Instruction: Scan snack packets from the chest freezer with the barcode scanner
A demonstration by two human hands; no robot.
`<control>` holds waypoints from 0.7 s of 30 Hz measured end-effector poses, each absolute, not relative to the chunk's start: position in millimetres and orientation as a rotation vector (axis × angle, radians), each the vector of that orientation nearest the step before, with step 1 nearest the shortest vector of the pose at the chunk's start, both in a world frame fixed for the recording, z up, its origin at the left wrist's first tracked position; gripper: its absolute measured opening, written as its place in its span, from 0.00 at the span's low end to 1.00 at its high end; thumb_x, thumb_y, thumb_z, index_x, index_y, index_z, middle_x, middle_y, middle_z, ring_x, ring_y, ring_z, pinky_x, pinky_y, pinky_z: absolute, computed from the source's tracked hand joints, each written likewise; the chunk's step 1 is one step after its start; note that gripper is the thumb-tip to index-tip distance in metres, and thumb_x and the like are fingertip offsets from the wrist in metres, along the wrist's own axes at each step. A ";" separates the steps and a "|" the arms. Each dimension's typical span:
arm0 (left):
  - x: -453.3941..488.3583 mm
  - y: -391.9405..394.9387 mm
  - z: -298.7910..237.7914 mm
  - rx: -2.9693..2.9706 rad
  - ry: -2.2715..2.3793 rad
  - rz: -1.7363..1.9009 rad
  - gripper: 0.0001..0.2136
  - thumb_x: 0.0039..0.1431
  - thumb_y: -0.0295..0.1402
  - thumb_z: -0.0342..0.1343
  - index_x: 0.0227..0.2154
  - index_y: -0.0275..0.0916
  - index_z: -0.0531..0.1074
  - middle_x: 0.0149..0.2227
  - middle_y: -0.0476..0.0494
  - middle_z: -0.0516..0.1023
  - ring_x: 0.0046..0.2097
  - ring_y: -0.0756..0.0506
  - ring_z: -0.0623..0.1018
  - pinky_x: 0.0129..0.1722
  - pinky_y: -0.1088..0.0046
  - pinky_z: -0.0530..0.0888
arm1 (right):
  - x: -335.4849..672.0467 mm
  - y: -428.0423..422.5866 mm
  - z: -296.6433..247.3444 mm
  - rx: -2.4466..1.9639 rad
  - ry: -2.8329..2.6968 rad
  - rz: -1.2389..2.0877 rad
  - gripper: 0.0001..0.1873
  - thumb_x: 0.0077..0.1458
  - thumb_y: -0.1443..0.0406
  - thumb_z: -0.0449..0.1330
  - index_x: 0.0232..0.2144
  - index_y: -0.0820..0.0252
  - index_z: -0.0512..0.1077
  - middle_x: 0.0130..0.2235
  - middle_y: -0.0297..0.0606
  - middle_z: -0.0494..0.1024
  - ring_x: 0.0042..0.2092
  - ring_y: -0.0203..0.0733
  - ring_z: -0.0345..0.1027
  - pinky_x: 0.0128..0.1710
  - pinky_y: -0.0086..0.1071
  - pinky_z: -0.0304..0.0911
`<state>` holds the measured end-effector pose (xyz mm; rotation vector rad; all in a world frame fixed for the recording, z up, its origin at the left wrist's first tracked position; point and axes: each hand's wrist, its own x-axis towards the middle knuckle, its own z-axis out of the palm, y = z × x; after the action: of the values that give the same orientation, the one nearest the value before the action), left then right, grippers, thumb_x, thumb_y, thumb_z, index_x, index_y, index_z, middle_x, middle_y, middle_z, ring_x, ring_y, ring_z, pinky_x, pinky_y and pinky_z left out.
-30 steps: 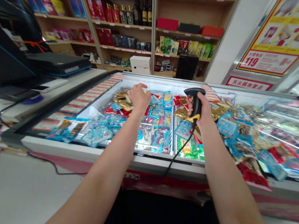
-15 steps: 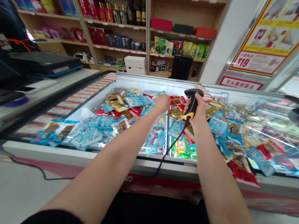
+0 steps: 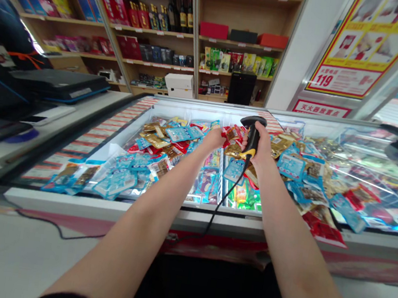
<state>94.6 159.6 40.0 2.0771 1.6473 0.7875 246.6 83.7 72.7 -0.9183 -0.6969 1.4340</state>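
Note:
My right hand (image 3: 262,143) is wrapped round the handle of a black and yellow barcode scanner (image 3: 253,139), its head uppermost and its cable hanging down toward me. Just left of it, my left hand (image 3: 215,137) is closed on the edge of a red snack packet (image 3: 230,134), held in front of the scanner; the fingertips are hidden behind the hand. Blue packets (image 3: 185,134) and gold packets (image 3: 156,141) lie heaped under and around both hands on the glass-topped chest freezer (image 3: 78,201).
More packets spread to the right, with a red one (image 3: 324,226) over the front edge. A dark counter machine (image 3: 61,84) stands at left. The scanner cable (image 3: 216,210) drops over the freezer front. Stocked shelves (image 3: 155,32) line the back wall; a co-worker's dark clothing (image 3: 6,21) shows far left.
My left hand has shifted slightly right, and the red packet shows more in it. The right hand with the scanner has moved a little left, so the two are closer.

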 end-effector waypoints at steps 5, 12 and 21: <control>68.2 145.6 43.9 1.791 1.625 0.992 0.06 0.45 0.25 0.61 0.21 0.40 0.69 0.24 0.43 0.77 0.43 0.37 0.81 0.46 0.64 0.75 | 241.1 78.0 76.2 -0.879 -0.605 1.477 0.20 0.62 0.49 0.57 0.28 0.58 0.67 0.16 0.32 0.69 0.16 0.34 0.61 0.12 0.26 0.59; 37.9 138.1 37.0 1.315 1.400 1.200 0.11 0.41 0.20 0.63 0.20 0.39 0.66 0.19 0.46 0.73 0.30 0.39 0.81 0.36 0.59 0.80 | 234.9 70.0 81.0 -0.848 -0.675 1.574 0.22 0.61 0.46 0.57 0.31 0.59 0.69 0.17 0.32 0.69 0.15 0.33 0.59 0.12 0.24 0.58; 36.5 137.7 34.7 1.308 1.395 1.144 0.11 0.42 0.21 0.64 0.21 0.38 0.67 0.20 0.46 0.75 0.30 0.41 0.82 0.35 0.62 0.81 | 231.5 72.8 76.5 -0.825 -0.739 1.669 0.20 0.62 0.48 0.57 0.32 0.59 0.70 0.17 0.34 0.70 0.15 0.34 0.60 0.12 0.25 0.59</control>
<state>36.5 137.7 34.7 1.3078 1.3950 1.1441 231.5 72.8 76.5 -0.8251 -0.7385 1.6689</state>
